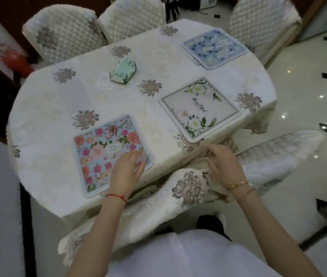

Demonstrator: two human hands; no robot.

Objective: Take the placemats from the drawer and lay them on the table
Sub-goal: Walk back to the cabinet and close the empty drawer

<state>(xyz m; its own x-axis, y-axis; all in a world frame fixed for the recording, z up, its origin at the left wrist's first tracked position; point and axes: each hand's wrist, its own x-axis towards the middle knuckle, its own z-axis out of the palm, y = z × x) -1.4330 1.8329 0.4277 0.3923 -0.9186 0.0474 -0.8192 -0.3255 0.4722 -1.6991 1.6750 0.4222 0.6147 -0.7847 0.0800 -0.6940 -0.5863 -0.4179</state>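
Note:
Three placemats lie flat on the table (59, 108), which is covered by a white cloth with grey flowers. The near one is a pink-flowered placemat (100, 148). My left hand (127, 169) rests palm down on its near right corner, fingers spread. A white placemat with green leaves (199, 107) lies to the right. A blue-and-white placemat (214, 47) sits at the far right. My right hand (223, 162) hovers at the table's near edge below the white placemat, fingers curled loosely at the cloth, with nothing visibly in it.
A green tissue holder (123, 69) stands near the table's middle. Quilted white chairs stand at the far side (62, 31) (258, 23), and another chair (278, 156) is at the right. The tablecloth's hanging fold (178, 198) bunches over the near edge against my body.

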